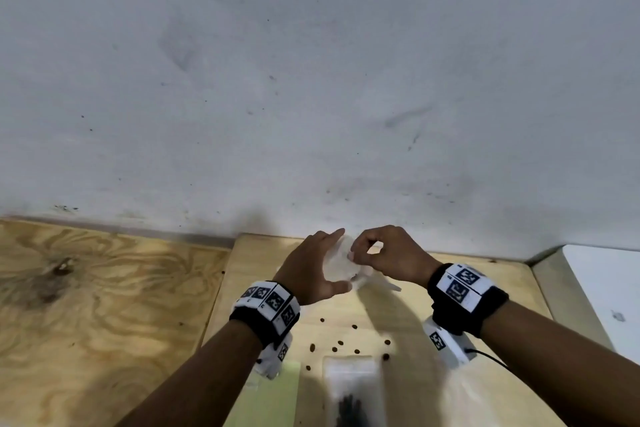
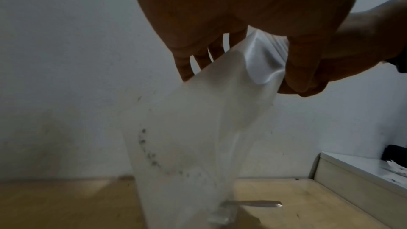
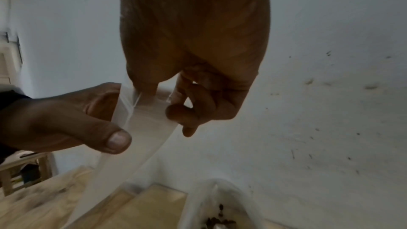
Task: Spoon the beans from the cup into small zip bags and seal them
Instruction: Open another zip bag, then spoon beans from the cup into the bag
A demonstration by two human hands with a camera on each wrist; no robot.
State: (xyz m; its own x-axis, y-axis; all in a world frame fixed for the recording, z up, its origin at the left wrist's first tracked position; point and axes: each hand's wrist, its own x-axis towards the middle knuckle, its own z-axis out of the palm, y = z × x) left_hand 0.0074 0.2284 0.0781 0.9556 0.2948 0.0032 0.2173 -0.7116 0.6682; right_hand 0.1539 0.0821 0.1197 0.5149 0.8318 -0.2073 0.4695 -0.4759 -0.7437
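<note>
Hands hold an empty bag [image 1: 337, 262] above the surface [image 1: 433, 302]: left hand [image 1: 311, 267] cradling it, right hand [image 1: 391, 260] fingers [image 3: 176, 111] pinching its mouth, which should be parted fully before spooning beans [image 1: 349, 406].

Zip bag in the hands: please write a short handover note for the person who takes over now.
Left hand: holds the empty zip bag at its top.
Right hand: pinches the bag's top edge.
Spoon lies on the table; loose beans are spilled there.
Done: one bag with beans lies near the person; its seal cannot be judged.
Left: open this bag, fill it, seal it.
</note>
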